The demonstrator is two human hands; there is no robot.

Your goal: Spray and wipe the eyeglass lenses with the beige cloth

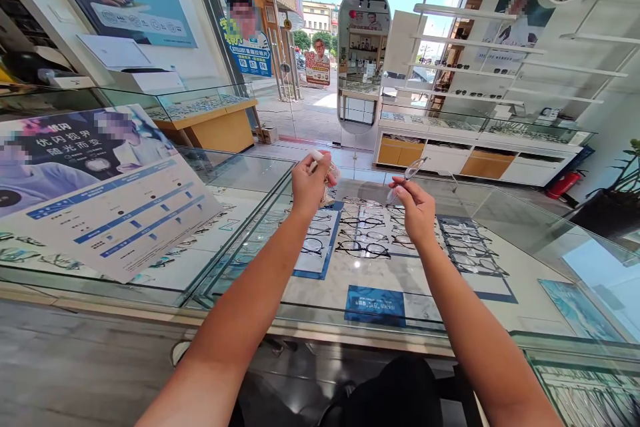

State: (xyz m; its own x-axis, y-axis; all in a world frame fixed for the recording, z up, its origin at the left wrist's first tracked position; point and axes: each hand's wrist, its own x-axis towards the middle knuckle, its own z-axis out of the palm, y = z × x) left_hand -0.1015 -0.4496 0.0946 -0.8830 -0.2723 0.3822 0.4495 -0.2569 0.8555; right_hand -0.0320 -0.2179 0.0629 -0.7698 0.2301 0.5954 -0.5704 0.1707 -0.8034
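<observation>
Over the glass display case (280,330), both my hands are raised in front of me. My left hand (309,185) is closed around a small white-topped object (334,175), partly see-through lower down; my fingers cover much of it, and its kind is unclear. In my right hand (416,210), thumb and fingers pinch a pair of eyeglasses (414,169) with a thin frame, held up and tilted. Beneath the hands, rows of eyeglasses (364,250) lie inside the case, several with dark rims.
To the left, a large printed board (165,213) leans over the neighbouring case. A blue card (375,305) lies near the front edge. Beyond are an oval mirror (364,57), white shelves (475,47) and a red fire extinguisher (564,184). Another glass case (585,373) sits at lower right.
</observation>
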